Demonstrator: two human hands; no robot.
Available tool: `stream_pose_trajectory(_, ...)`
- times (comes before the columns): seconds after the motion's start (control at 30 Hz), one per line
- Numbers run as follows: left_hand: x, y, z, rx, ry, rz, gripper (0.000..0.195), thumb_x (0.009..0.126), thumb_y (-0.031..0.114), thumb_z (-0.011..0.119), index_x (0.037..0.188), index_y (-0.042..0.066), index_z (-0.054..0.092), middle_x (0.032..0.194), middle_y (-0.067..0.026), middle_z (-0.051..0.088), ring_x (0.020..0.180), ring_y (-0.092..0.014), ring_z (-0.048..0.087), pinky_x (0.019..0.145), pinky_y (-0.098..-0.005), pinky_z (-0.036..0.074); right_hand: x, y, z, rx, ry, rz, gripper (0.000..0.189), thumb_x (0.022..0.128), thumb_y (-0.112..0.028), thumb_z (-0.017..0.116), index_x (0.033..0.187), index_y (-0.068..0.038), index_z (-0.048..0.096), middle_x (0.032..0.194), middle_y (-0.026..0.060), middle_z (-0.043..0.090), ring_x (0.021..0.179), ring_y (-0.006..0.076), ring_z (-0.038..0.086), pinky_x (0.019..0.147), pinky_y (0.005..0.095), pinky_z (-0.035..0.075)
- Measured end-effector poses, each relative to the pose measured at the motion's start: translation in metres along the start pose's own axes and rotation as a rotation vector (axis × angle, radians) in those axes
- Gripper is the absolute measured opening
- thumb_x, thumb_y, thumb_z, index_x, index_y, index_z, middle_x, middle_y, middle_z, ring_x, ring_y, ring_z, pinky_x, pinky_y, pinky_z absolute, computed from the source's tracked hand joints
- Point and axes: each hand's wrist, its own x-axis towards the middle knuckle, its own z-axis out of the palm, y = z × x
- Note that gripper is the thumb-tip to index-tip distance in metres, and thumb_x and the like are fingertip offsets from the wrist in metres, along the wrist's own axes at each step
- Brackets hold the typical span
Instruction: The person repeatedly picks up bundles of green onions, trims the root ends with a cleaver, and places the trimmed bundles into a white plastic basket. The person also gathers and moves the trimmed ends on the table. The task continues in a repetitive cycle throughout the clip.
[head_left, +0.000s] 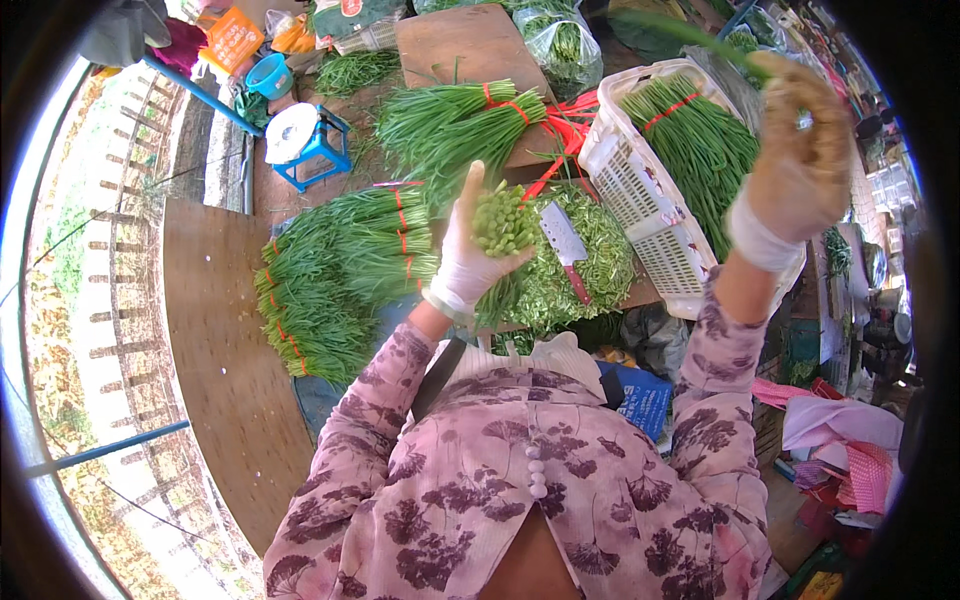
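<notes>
My left hand (480, 255), in a thin pale glove, holds a bunch of green stalks (504, 225), cut ends facing up. My right hand (806, 142), gloved and blurred, is raised over the right side of the crate, with a long green leaf (694, 34) at its fingertips. A cleaver (562, 236) with a red handle lies on a heap of chopped stalk pieces (604, 277) just right of my left hand. Bundles tied with red bands (480, 124) lie beyond my left hand, and more tied bundles (322, 277) lie to its left.
A white plastic crate (637, 195) holding a large tied bundle stands tilted at the right. Red ties (570, 131) lie beside it. Farther off are a wooden board (469, 45), a bagged bunch (562, 49), a blue stool (315, 157) and a blue basin (268, 75). Plywood (225, 337) edges the left.
</notes>
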Motion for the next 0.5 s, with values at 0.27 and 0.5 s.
stream_pose_trajectory(0.27,0.009,0.023,-0.003,-0.238,-0.158,-0.110,0.110,0.065,-0.008,0.086,0.156,0.003,0.025,0.156,-0.0093,0.040,0.136,-0.021,0.048,0.113,-0.0378,0.042,-0.095,0.049,0.003,-0.255,-1.261,0.204,0.121,0.066,-0.047,0.089,0.159,-0.004,0.024,0.155,0.0210,0.041,0.141,0.0327,0.044,0.118,0.0400,0.034)
stream_pose_trajectory(0.5,0.032,0.051,0.012,-0.573,-0.186,-0.245,0.092,0.070,-0.003,0.080,0.151,-0.001,0.036,0.147,-0.0111,0.049,0.129,-0.021,0.052,0.111,-0.0383,0.042,-0.206,0.008,0.023,0.780,-1.097,0.707,0.138,0.058,-0.024,0.097,0.160,-0.004,0.008,0.150,0.0182,0.047,0.138,0.0259,0.047,0.117,0.0359,0.036)
